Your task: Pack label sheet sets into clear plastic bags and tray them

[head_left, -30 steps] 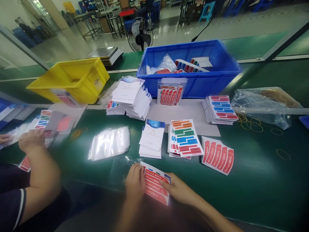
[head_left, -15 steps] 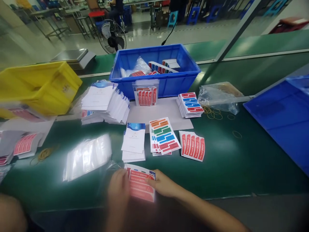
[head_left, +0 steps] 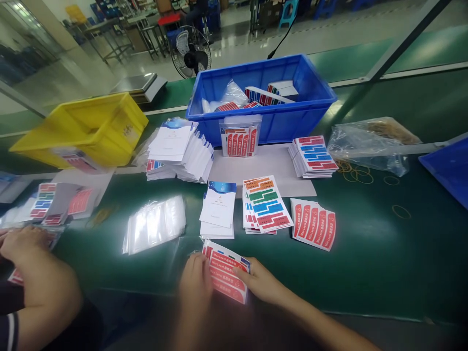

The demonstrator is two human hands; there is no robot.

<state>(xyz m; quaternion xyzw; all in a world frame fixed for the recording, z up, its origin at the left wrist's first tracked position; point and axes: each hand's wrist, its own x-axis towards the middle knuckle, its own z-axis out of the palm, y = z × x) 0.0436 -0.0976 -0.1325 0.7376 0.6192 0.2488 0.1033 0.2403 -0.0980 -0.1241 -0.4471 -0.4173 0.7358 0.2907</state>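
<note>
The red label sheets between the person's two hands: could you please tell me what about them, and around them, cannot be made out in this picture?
- Head view: the red label sheets show "Max Level" and "Min Level"; the smaller print is too blurred.
- How many sheets: the left hand and right hand cover both ends.
- The blue bin: its front wall hides the lower contents.
- A co-worker's hand covers the sheets beneath it.

The sticker sheet (head_left: 227, 272) I hold is red with white lettering. My desk (head_left: 365, 258) is dark green. Ahead sit a blue bin (head_left: 292, 122), a yellow bin (head_left: 91, 129), and orange-green-blue-red striped sheets (head_left: 268, 202).
</note>
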